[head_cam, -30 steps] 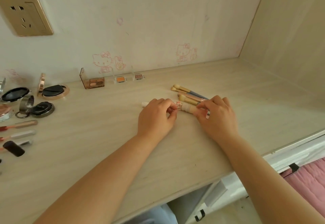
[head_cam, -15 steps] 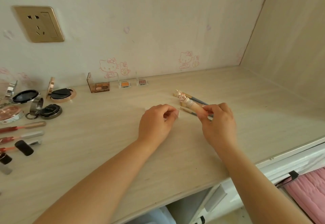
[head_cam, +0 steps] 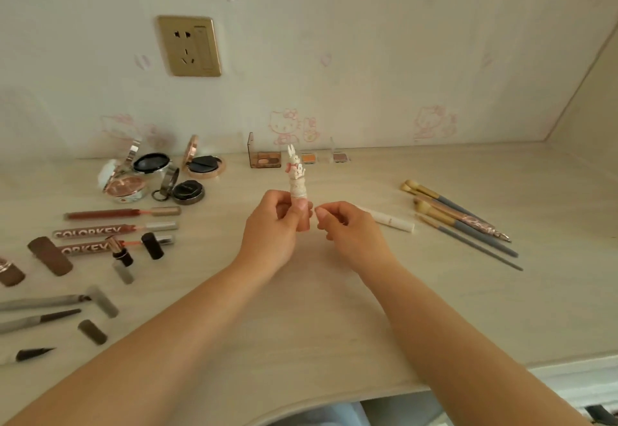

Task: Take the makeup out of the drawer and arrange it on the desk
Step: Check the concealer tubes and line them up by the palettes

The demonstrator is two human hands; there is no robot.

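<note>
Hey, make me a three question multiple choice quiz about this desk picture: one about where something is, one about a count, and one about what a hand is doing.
1. Where do the brushes lie?
A. Right of the hands
B. Left of the hands
C. Under the socket

2. How many tubes lie in a row, left of the hands?
A. One
B. Three
C. Six

3. What is the left hand doing?
A. Lying flat on the desk
B. Holding a brush
C. Holding the rabbit lipstick upright

Answers:
1. A: the brushes lie on the desk to the right of the right hand.
2. B: three tubes lie one below another, two printed COLORKEY.
3. C: its fingers wrap the base, the rabbit end pointing up.
</note>
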